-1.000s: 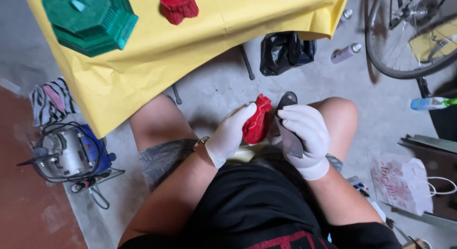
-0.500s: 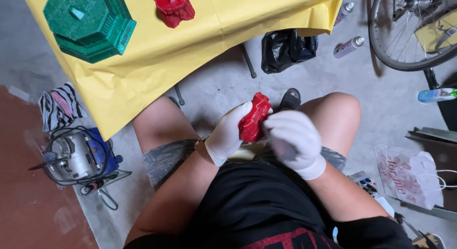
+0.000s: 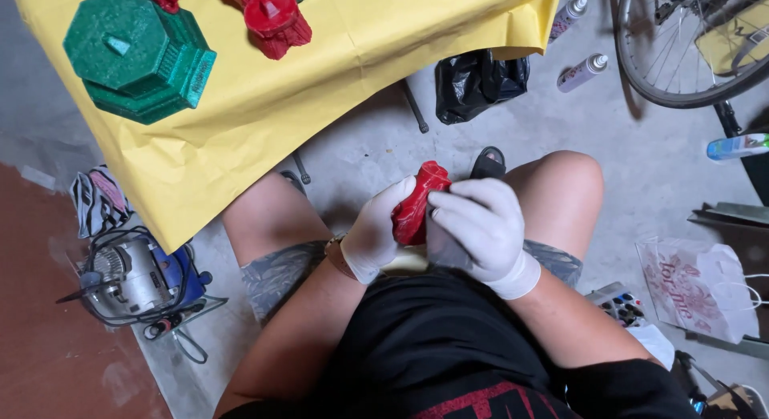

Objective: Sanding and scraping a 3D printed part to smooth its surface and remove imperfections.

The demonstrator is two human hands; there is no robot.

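I sit with both hands in white gloves over my lap. My left hand (image 3: 375, 236) grips a red ridged plastic part (image 3: 415, 204) from the left and holds it upright. Wrapped over the part's right side, my right hand (image 3: 481, 225) presses a dark grey flat sheet (image 3: 442, 247) against it. Most of that sheet is hidden under the fingers. On the yellow-covered table (image 3: 360, 58) ahead lie a green octagonal lid-like piece (image 3: 136, 58) and another red part (image 3: 276, 17).
A black bag (image 3: 477, 82) and two spray cans (image 3: 582, 72) lie on the concrete floor beyond my knees. A bicycle wheel (image 3: 681, 58) stands at the upper right. A small blue machine with cables (image 3: 132, 279) sits at the left, and a white paper bag (image 3: 697, 287) at the right.
My right hand has slid from beside the red part to over it, so the grey sheet now lies against it. The left hand still holds the part.
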